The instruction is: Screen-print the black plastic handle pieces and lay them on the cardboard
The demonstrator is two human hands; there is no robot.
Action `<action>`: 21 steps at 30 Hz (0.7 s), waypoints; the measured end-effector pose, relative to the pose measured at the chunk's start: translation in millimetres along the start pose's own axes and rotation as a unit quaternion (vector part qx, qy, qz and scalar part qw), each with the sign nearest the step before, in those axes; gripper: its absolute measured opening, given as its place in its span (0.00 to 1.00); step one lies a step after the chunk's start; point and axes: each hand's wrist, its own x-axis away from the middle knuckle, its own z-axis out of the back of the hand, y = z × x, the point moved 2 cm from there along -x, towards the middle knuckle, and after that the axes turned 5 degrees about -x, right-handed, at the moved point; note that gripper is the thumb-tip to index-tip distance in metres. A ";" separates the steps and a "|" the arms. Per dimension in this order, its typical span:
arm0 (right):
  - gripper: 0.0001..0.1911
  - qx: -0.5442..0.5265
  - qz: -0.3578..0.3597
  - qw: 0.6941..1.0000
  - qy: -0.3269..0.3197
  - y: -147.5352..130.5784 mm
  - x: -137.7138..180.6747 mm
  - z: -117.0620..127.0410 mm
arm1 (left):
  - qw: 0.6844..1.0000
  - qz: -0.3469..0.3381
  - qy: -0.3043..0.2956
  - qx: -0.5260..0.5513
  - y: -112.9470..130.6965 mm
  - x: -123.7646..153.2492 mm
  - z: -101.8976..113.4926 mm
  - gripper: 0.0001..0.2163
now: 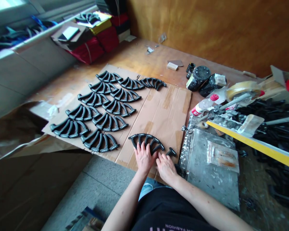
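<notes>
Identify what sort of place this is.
Probably a small workshop, at a hand-work bench: rows of curved black parts lie on a cardboard sheet, a heap of loose black pieces sits to the right, and dark lidded jars stand nearby.

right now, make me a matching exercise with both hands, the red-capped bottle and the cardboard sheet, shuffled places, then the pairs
Things:
1. left hand
2. right hand
3. bottle
4. cardboard sheet

Places:
a. under the black fan-shaped sets
b. beside the lone small black piece
c. fingers over the nearest fan-shaped set
d. near the yellow strip

Pairs: 1-c, 2-b, 3-d, 4-a
</notes>
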 end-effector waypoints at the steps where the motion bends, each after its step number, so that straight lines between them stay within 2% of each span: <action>1: 0.15 0.000 -0.005 1.000 -0.007 -0.4 -0.4 -0.1 | 1.000 -0.006 0.006 -0.005 -2.6 -2.5 -1.1 0.26; 4: 0.15 -0.017 -0.021 0.999 -0.022 -0.9 -2.7 -1.3 | 0.998 -0.052 0.029 -0.011 -12.7 -20.5 -2.5 0.23; 6: 0.15 -0.032 -0.033 0.999 -0.028 -0.5 -6.2 -5.7 | 0.995 -0.096 0.040 -0.006 -14.5 -50.3 -1.9 0.23; 10: 0.16 -0.044 -0.056 0.997 -0.025 3.0 -16.5 -24.6 | 0.984 -0.176 0.039 0.006 7.7 -154.3 9.1 0.24; 12: 0.18 -0.043 -0.058 0.997 -0.027 5.3 -20.4 -35.8 | 0.982 -0.185 0.022 0.004 25.3 -213.8 17.5 0.24; 15: 0.18 -0.036 -0.059 0.997 -0.023 8.3 -23.2 -48.6 | 0.988 -0.157 0.002 0.001 44.4 -290.4 26.7 0.24; 17: 0.17 -0.042 -0.062 0.997 -0.011 9.6 -24.4 -53.6 | 0.993 -0.120 0.004 0.000 50.3 -326.8 29.6 0.24; 19: 0.16 -0.069 -0.068 0.995 0.014 11.1 -25.7 -55.4 | 0.998 -0.067 0.011 -0.002 52.9 -349.9 29.9 0.25; 21: 0.16 -0.101 -0.081 0.991 0.046 13.1 -26.8 -53.8 | 1.000 -0.010 0.023 -0.002 55.3 -359.2 27.7 0.27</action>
